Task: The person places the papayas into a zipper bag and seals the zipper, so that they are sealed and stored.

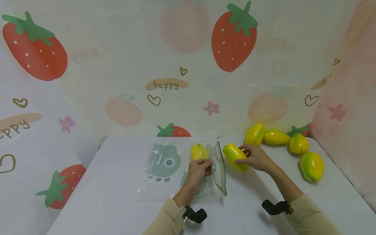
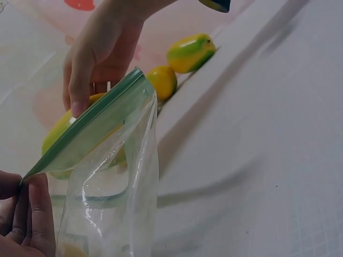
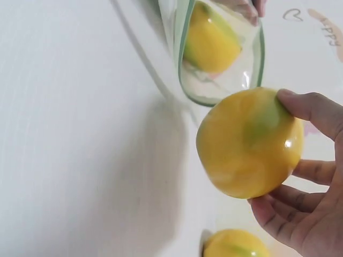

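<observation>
A clear zip bag with a green monster print lies on the table, its green-edged mouth standing up and facing right. My left hand pinches the mouth's edge; in the left wrist view the fingers hold the green strip. One yellow mango is inside the bag near the opening. My right hand grips another yellow-green mango between thumb and fingers, just right of the bag mouth. The right wrist view shows this mango in front of the opening, outside the bag.
Behind and right of my right hand lie several more mangoes, among them one at the back, one beside it, a rounder one and a large one. A strawberry-printed cloth hangs along the table's back edge.
</observation>
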The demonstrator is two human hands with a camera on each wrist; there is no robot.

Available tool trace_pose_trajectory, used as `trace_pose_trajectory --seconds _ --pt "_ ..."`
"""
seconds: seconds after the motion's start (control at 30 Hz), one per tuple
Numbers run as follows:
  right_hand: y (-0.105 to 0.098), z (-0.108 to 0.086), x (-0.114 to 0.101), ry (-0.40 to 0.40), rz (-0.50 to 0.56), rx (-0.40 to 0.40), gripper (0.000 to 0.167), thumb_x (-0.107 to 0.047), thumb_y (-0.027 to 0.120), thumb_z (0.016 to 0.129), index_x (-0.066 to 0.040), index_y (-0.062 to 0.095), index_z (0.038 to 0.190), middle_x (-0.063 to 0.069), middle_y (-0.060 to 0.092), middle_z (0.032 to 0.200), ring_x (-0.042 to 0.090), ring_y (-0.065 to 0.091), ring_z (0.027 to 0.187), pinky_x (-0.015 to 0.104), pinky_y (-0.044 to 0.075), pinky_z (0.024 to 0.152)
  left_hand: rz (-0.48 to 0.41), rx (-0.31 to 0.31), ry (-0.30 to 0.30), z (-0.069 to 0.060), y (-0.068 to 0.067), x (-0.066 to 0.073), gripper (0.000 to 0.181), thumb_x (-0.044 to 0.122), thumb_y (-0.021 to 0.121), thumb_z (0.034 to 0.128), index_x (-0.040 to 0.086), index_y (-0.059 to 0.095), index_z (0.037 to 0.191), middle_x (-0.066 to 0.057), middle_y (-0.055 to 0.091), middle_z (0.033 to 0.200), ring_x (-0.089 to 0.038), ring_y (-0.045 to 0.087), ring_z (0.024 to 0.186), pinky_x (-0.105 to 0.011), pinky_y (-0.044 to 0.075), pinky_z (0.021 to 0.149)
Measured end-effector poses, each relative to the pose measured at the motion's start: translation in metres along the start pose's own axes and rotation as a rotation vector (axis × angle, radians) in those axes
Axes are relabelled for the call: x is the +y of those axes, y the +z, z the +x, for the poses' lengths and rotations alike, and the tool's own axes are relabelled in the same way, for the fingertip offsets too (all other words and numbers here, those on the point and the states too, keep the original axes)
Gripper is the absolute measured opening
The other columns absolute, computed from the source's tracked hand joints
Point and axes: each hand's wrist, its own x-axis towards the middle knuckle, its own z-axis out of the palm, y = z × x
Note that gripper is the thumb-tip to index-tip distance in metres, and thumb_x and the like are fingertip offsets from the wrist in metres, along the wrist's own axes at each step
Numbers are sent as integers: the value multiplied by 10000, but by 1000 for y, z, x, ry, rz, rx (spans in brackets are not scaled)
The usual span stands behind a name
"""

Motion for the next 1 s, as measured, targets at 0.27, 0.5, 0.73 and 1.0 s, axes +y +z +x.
trace_pose_trajectory --seconds 0.27,0.5,0.73,1.0 --pt "15 14 -11 19 4 -63 651 -424 780 785 -7 594 1248 184 660 1107 224 581 889 297 536 711 13 1 9 -5 1 4 262 124 661 915 -88 683 1067 33 633 707 -82 584 600 -187 553 602" --pt "31 26 -19 56 14 -101 662 -462 780 776 -29 611 1248 178 661 1113 222 588 881 309 558 727 51 -6 12 -2 -1 4 244 127 657 918 -72 692 1054 28 628 765 -97 582 640 -206 566 619" --pt "47 36 -23 58 -4 -82 658 -474 774 779 -27 616 1236 187 668 1107 243 615 898 334 567 750 40 -14 25 -3 -3 1 254 172 680 909 -36 706 1054 19 635 787 -99 581 656 -204 565 628" --pt "63 37 -24 114 82 11 606 -412 754 830 0 594 1245 219 660 1155 324 641 1016 412 579 844 29 -23 26 -4 -3 2 267 187 666 924 -39 698 1063 22 625 800 -99 585 675 -213 569 654"
